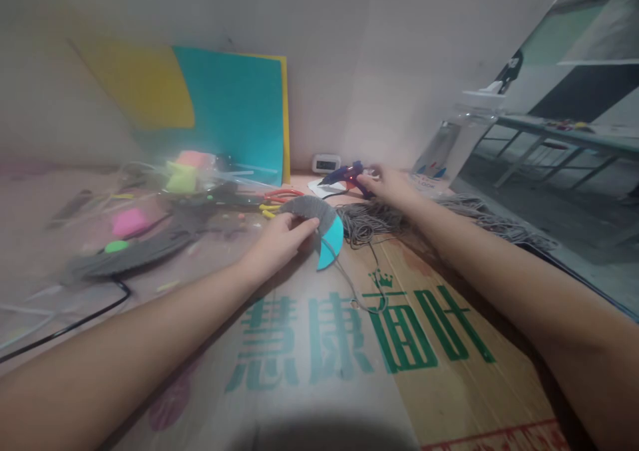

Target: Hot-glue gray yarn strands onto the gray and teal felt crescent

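My left hand [279, 243] pinches a curved, crescent-like turquoise piece [331, 243] between thumb and fingers. Grey yarn is wound closely over its upper part, and a loose strand trails from it onto the cardboard. Farther back, the fingers of my right hand [392, 186] are closed on a dark blue glue gun [344, 173], its nozzle pointing left. A small red light glows on the gun. Beneath my right wrist lies a tangled heap of grey yarn [367, 222].
Printed cardboard [344, 398] covers the table. Orange-handled pliers [284, 193] lie behind the left hand. Turquoise sheet [234, 112] leans on the wall, near a small white digital display [326, 163]. A clear plastic jar [452, 142] stands right; pink clay [130, 222] lies left.
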The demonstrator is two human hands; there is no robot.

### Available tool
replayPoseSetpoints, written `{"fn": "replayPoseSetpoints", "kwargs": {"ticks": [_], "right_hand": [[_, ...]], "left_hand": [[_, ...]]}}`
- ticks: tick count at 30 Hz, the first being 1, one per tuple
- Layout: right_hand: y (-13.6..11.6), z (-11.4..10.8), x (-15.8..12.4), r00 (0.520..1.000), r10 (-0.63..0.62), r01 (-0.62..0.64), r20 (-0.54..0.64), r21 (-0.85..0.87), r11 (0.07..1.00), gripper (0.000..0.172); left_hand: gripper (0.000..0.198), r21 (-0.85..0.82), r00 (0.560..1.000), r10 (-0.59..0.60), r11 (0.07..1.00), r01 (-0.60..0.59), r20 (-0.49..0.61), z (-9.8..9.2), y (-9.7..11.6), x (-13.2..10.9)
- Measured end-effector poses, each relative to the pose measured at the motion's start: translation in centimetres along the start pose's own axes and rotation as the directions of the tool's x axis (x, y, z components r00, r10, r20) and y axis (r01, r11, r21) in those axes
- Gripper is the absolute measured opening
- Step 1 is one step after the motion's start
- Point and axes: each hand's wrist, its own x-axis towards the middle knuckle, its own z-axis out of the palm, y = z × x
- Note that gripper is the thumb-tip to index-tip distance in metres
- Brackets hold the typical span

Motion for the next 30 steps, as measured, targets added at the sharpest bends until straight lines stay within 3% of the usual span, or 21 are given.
{"fn": "replayPoseSetpoints", "kwargs": {"ticks": [2,4,6,7,9,12,18,20,22,24,27,28,30], "right_hand": [[-0.5,-0.6,-1.6,0.991,-0.039,0.051,-0.130,0.093,0.994,0.047],[-1.7,-1.2,-4.0,0.978,-0.093,0.130,-0.187,0.195,0.972,0.035],[-3.4,-1.5,-7.0,0.979,-0.140,0.182,-0.146,0.336,0.924,0.023],[-4.3,-1.5,-8.4,0.987,-0.152,0.163,-0.059,0.439,0.884,0.020],[-5.8,-1.4,-11.1,0.974,-0.109,-0.045,0.198,0.642,0.765,0.020],[-7.0,-1.2,-13.4,0.898,-0.038,-0.339,0.439,0.743,0.578,0.026],[-8.1,-1.6,-14.4,0.682,-0.073,-0.637,0.728,0.640,0.431,0.027],[-8.3,-1.6,-14.6,0.651,-0.112,-0.670,0.751,0.637,0.380,0.026],[-8.2,-1.5,-14.7,0.659,-0.116,-0.663,0.743,0.647,0.377,0.023],[-7.8,-1.3,-14.3,0.724,-0.081,-0.572,0.685,0.662,0.484,0.018],[-6.9,-1.3,-13.3,0.899,-0.083,-0.210,0.430,0.590,0.780,0.012],[-6.6,-1.3,-13.0,0.936,-0.124,-0.070,0.330,0.520,0.851,0.011],[-6.0,-1.3,-12.5,0.957,-0.230,0.149,0.177,0.384,0.911,0.010]], "left_hand": [[0.030,0.015,1.000,0.005,1.000,-0.005,-0.008,0.1,0.3,-0.1],[0.029,0.016,1.000,0.004,1.000,-0.003,-0.029,0.1,0.5,-0.1],[0.027,0.002,0.999,-0.001,1.000,0.001,-0.049,0.1,0.8,-0.2],[0.026,-0.003,0.999,-0.003,1.000,0.002,-0.050,0.1,0.9,-0.3],[0.025,0.007,0.998,0.002,1.000,-0.001,-0.060,0.0,1.1,-0.4],[0.029,0.116,0.996,0.022,0.993,-0.012,-0.089,-0.2,1.4,-0.6],[0.034,0.188,0.989,0.107,0.978,-0.086,-0.106,-0.5,1.5,-0.6],[0.034,0.181,0.985,0.135,0.977,-0.114,-0.103,-0.5,1.4,-0.7],[0.034,0.180,0.986,0.138,0.976,-0.119,-0.096,-0.5,1.3,-0.7],[0.034,0.181,0.990,0.112,0.979,-0.094,-0.090,-0.4,1.2,-0.6],[0.032,0.180,0.994,0.056,0.983,-0.040,-0.089,-0.4,1.0,-0.4],[0.031,0.179,0.996,0.042,0.984,-0.027,-0.084,-0.4,0.9,-0.4],[0.033,0.182,0.998,0.018,0.983,-0.008,-0.057,-0.4,0.7,-0.3]]}}
